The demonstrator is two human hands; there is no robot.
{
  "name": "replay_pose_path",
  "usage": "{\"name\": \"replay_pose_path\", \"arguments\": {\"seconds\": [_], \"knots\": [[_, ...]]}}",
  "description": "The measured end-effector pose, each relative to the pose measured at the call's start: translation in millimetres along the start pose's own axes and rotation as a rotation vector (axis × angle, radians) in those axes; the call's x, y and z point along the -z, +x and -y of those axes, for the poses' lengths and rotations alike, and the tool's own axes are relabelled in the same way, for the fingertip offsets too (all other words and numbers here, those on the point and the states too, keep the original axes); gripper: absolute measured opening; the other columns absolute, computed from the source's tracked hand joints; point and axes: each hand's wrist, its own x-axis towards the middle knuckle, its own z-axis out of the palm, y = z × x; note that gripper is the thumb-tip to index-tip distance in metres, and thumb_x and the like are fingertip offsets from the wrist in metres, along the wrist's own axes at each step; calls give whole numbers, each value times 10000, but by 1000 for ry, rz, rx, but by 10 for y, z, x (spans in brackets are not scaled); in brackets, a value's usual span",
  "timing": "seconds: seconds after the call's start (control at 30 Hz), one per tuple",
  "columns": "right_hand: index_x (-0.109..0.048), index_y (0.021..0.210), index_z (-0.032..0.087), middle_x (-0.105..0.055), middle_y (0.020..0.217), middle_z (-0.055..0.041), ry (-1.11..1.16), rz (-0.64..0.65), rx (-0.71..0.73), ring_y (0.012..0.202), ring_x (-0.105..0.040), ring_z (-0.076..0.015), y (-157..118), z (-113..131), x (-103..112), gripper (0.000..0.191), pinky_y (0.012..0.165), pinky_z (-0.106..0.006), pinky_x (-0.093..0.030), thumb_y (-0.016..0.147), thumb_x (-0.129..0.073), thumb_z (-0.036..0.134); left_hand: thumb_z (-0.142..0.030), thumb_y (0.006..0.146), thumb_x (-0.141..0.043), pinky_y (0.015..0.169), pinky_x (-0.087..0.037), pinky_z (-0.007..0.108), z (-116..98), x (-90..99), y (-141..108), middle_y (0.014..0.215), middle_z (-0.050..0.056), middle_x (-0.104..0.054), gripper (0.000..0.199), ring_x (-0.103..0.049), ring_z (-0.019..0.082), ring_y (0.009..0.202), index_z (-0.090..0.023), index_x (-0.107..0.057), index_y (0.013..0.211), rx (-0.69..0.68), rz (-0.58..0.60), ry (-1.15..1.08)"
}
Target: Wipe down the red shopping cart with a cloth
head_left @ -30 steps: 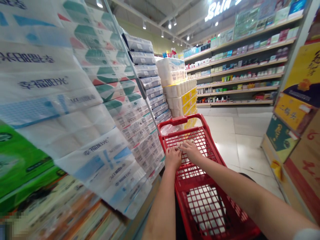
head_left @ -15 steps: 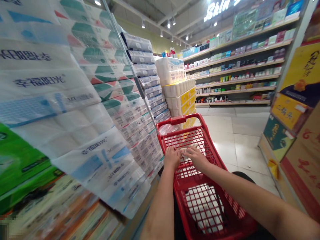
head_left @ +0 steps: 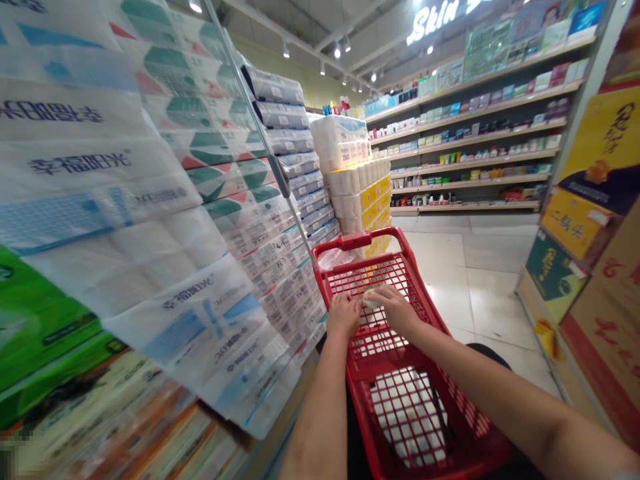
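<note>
A red shopping basket cart (head_left: 357, 353) with grid panels stands right in front of me. Above its upper grid, a small pale, crumpled thing (head_left: 371, 300) sits between my two hands; its kind cannot be made out. My right hand (head_left: 397, 312) is closed on it, fingers bent over its top. Just to the left, my left hand (head_left: 345, 315) has its fingers curled together, fingertips close to the pale thing. Whether the left fingers hold part of it is hidden.
Tall stacks of wrapped tissue packs (head_left: 170, 253) rise close on the left, with a metal pole (head_left: 250, 100) before them. Boxes (head_left: 575, 220) line the right. A tiled floor (head_left: 450, 267) leads to shelves of small goods (head_left: 475, 133).
The pale thing showed beyond my right fingers before; now it is bunched between my hands. My right fingers have shifted slightly up. The cart stays put.
</note>
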Motion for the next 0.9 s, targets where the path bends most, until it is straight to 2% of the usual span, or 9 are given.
{"name": "replay_pose_path", "arguments": {"seconds": [0.13, 0.2, 0.3, 0.47, 0.73, 0.9], "knots": [[-649, 1209, 266, -646, 1169, -43, -62, -101, -193, 1087, -528, -223, 415, -310, 133, 529, 965, -378, -429, 795, -446, 7, -382, 986, -368, 963, -384, 363, -2, 16, 12, 974, 54, -553, 388, -473, 200, 970, -216, -701, 876, 14, 5, -11], [-692, 1138, 247, -669, 1124, -46, -95, -47, -290, 1049, -549, -218, 504, -476, 119, 530, 943, -363, -438, 752, -445, -19, -382, 986, -368, 960, -388, 362, 3, 15, 13, 978, 55, -554, 389, -474, 200, 971, -214, -702, 877, 12, 0, -9], [-726, 1050, 229, -686, 1112, -41, -115, 24, -303, 1050, -550, -211, 438, -604, 18, 527, 946, -354, -436, 697, -449, -48, -382, 985, -369, 954, -393, 360, 16, 5, 9, 981, 57, -557, 391, -479, 201, 968, -211, -702, 873, 7, -2, -1], [-716, 1053, 242, -686, 1144, -31, -180, -23, -250, 1075, -523, -226, 203, -481, -73, 507, 966, -399, -410, 721, -452, -37, -379, 982, -379, 948, -397, 359, 13, 6, 9, 968, 55, -559, 378, -482, 201, 957, -212, -703, 880, 0, 0, -2], [-677, 1106, 254, -674, 1167, -8, -194, 4, -187, 1037, -509, -218, -9, -310, 34, 484, 917, -372, -418, 791, -442, -28, -341, 977, -393, 965, -385, 365, -5, 18, 19, 1000, 65, -566, 346, -493, 196, 962, -212, -700, 886, -23, 8, 10], [-672, 1109, 273, -674, 1143, -20, -198, -7, -167, 1037, -524, -214, -137, -274, 47, 437, 970, -396, -389, 828, -463, 12, -364, 979, -387, 972, -385, 361, 5, -3, 11, 1018, 63, -573, 359, -495, 198, 972, -215, -705, 908, -21, -5, 26]]}}
